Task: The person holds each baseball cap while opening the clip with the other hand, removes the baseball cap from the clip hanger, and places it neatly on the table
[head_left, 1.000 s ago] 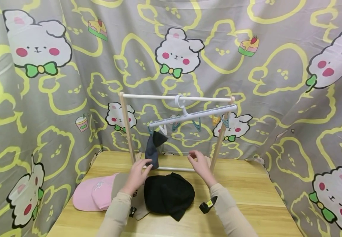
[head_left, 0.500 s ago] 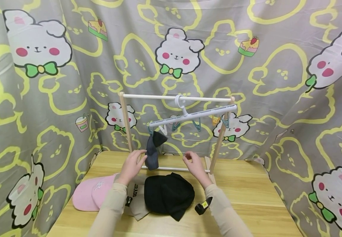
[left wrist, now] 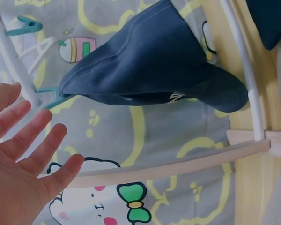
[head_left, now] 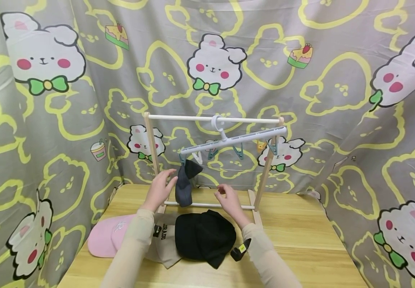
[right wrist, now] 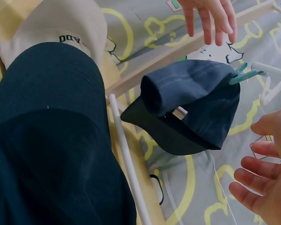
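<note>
A dark blue cap [head_left: 184,184] hangs from a teal clip [right wrist: 245,74] at the lowered left end of a white clip hanger [head_left: 233,140]. My left hand [head_left: 161,188] is just left of the cap, its fingers spread and holding nothing in the left wrist view. To the cap's right, over the rack's lower bar, is my right hand [head_left: 228,199], fingers loosely bent with nothing in them. The hanger hooks over the top bar of a wooden rack [head_left: 152,140] and tilts up to the right. More clips [head_left: 238,151] dangle along it.
On the wooden table [head_left: 294,240] in front of the rack lie a black cap [head_left: 205,237], a beige cap [head_left: 166,244] with dark lettering and a pink cap [head_left: 106,236]. A patterned curtain [head_left: 178,52] surrounds the table on the back and both sides.
My left hand has moved up and slightly left beside the hanging cap, apart from it now. My right hand has shifted left. The cap stays clipped to the tilted hanger.
</note>
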Motion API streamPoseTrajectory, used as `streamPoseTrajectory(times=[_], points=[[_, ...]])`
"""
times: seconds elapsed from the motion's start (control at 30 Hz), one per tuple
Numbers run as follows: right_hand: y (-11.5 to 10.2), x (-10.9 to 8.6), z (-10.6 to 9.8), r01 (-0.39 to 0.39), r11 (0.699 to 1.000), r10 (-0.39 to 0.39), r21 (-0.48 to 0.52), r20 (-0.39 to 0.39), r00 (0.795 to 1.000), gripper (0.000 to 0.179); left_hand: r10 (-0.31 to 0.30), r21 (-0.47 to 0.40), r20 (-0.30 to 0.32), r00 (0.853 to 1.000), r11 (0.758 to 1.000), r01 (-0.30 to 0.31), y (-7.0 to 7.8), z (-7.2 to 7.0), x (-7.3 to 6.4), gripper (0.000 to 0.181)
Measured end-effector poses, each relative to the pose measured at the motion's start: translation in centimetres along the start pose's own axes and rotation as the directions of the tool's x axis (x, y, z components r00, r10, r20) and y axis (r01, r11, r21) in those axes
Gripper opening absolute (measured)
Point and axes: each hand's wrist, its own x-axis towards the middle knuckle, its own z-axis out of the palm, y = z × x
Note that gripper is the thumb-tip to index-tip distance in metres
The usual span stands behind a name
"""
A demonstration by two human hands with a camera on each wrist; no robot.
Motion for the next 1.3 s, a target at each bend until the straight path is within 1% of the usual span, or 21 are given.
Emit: streamPoseTrajectory(times=[0.1, 0.27, 0.37, 0.5, 0.73, 0.83, 0.97, 1.07, 1.17, 1.3], points=[[-0.3, -0.1, 0.3, 0.007, 1.0, -0.007, 0.004, 0.012, 1.0, 0.026, 0.005, -0.002, -0.003, 1.0, 1.0, -0.005, 0.1, -0.2, 0.5, 0.037], [-0.6, -0.1, 1.0, 0.002, 1.0, -0.002, 0.008, 0.026, 1.0, 0.028, 0.011, 0.008, -0.026, 1.0, 1.0, -0.011, -0.1, -0.4, 1.4, 0.038], [-0.6, 0.0, 1.7, -0.005, 1.0, 0.005, 0.022, 0.036, 0.999, 0.029, -0.004, 0.001, -0.023, 1.0, 1.0, 0.004, -0.1, -0.6, 1.9, 0.04], [-0.5, 0.0, 2.5, 0.0, 0.999, -0.002, 0.033, 0.049, 0.999, 0.03, -0.025, -0.008, 0.003, 1.0, 1.0, 0.025, -0.3, -0.7, 2.7, 0.044], [-1.0, 0.0, 3.7, 0.038, 0.998, -0.04, 0.042, 0.055, 0.998, 0.032, -0.036, -0.026, 0.042, 0.998, 0.999, 0.037, -0.3, -1.0, 4.2, 0.046], [-1.2, -0.1, 4.1, 0.037, 0.998, -0.039, 0.045, 0.049, 0.998, 0.033, -0.041, -0.042, 0.068, 0.997, 0.998, 0.044, -0.2, -1.1, 4.8, 0.047], [-1.3, -0.1, 4.8, 0.049, 0.998, -0.05, 0.03, 0.048, 0.998, 0.034, -0.072, -0.086, 0.106, 0.992, 0.993, 0.081, -0.4, -1.3, 5.5, 0.049], [-1.2, -0.1, 5.3, 0.072, 0.997, -0.073, 0.02, 0.048, 0.996, 0.034, -0.097, -0.113, 0.129, 0.987, 0.987, 0.111, -0.6, -1.3, 6.0, 0.05], [-1.3, -0.1, 5.6, 0.094, 0.995, -0.095, 0.012, 0.046, 0.994, 0.033, -0.103, -0.13, 0.137, 0.985, 0.984, 0.121, -0.7, -1.2, 6.3, 0.049], [-1.4, -0.1, 5.9, 0.098, 0.995, -0.098, 0.007, 0.056, 0.994, 0.032, -0.093, -0.129, 0.133, 0.987, 0.985, 0.11, -0.8, -1.0, 6.9, 0.048]])
